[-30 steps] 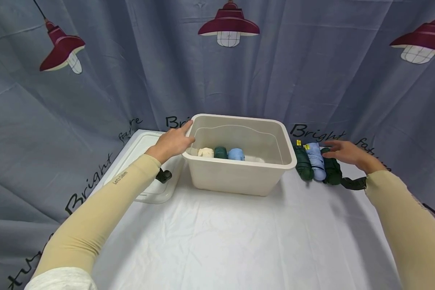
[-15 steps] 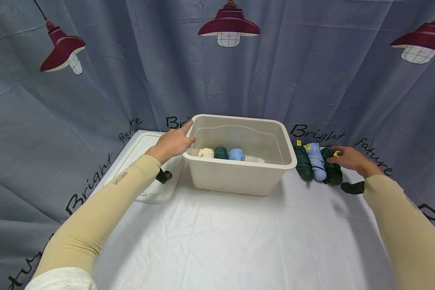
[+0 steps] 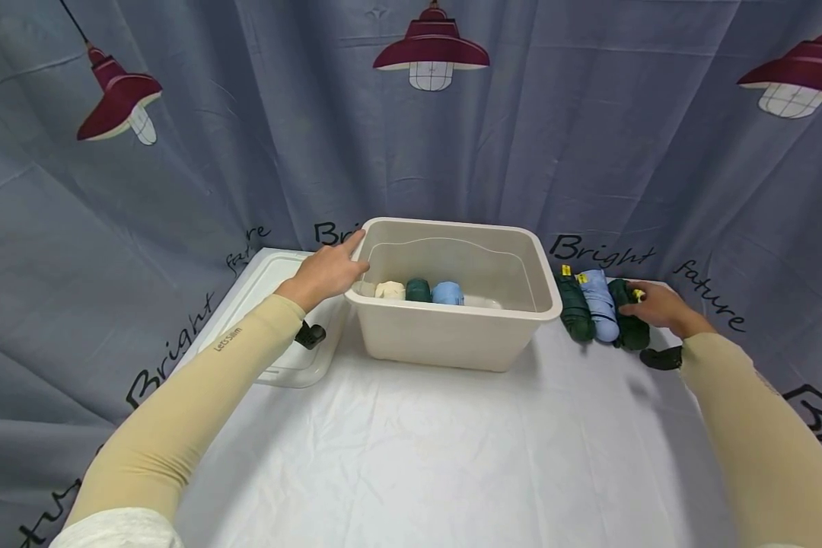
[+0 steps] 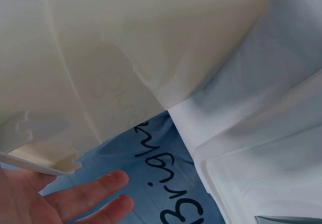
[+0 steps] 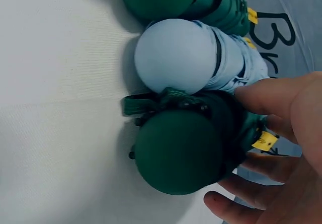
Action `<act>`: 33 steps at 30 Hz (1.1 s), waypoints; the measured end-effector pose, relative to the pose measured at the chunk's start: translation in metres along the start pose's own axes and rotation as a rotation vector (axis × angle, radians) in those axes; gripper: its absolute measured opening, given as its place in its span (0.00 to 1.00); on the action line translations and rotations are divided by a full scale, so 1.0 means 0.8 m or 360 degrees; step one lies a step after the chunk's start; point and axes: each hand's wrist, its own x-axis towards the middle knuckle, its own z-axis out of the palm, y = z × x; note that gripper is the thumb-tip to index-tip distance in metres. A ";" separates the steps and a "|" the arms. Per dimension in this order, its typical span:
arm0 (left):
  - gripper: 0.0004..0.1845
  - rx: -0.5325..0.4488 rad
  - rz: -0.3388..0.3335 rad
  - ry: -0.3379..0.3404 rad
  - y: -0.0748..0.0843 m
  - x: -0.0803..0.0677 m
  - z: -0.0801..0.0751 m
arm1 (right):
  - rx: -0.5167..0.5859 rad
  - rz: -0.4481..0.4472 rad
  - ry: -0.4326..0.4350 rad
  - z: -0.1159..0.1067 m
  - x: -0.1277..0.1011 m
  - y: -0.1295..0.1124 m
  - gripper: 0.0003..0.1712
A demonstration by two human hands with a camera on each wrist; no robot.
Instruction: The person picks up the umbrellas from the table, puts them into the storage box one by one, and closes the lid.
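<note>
White tablecloth [image 3: 411, 457], right hand [image 3: 657, 306] gripping dark green roll [image 3: 629, 326]

My worktop [image 3: 418, 457] wears a white cloth. On it sit a beige bin [image 3: 452, 335], a clear lid [image 3: 274, 304] to its left, and three rolled bundles [image 3: 599, 308] to its right.

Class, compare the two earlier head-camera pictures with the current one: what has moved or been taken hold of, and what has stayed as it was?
The right hand came down from hovering over the row of rolls and closed its grip round the outermost dark green roll. The left hand stayed on the corner of the beige bin. The light blue roll, the other dark green roll and the rolls inside the bin have not moved.
</note>
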 end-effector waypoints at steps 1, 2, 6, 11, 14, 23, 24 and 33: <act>0.41 -0.0003 -0.0001 -0.0002 0.000 0.000 0.000 | 0.0007 0.0014 -0.0003 0.001 0.002 0.002 0.49; 0.41 -0.0004 -0.0002 -0.0004 0.000 0.000 0.000 | 0.0014 0.0028 -0.0007 0.003 0.003 0.003 0.49; 0.41 -0.0011 -0.0003 -0.0007 0.001 0.001 -0.001 | 0.0077 0.0073 -0.0016 0.008 0.005 0.004 0.51; 0.40 -0.0026 -0.0003 -0.0021 0.001 0.002 0.002 | 0.0104 0.0119 -0.0018 0.012 0.002 0.000 0.52; 0.40 -0.0037 -0.0008 -0.0034 0.000 0.002 0.003 | 0.0115 0.0133 -0.0027 0.013 0.000 -0.001 0.52; 0.40 -0.0048 -0.0016 -0.0027 -0.002 0.002 0.001 | 0.0111 0.0131 -0.0128 0.007 0.001 -0.005 0.54; 0.40 -0.0050 -0.0016 -0.0027 -0.001 0.002 0.001 | 0.0114 0.0142 -0.0139 0.007 0.002 -0.006 0.54; 0.40 -0.0036 -0.0016 -0.0028 -0.001 0.000 0.000 | 0.0140 0.0207 -0.0173 0.010 0.010 -0.009 0.56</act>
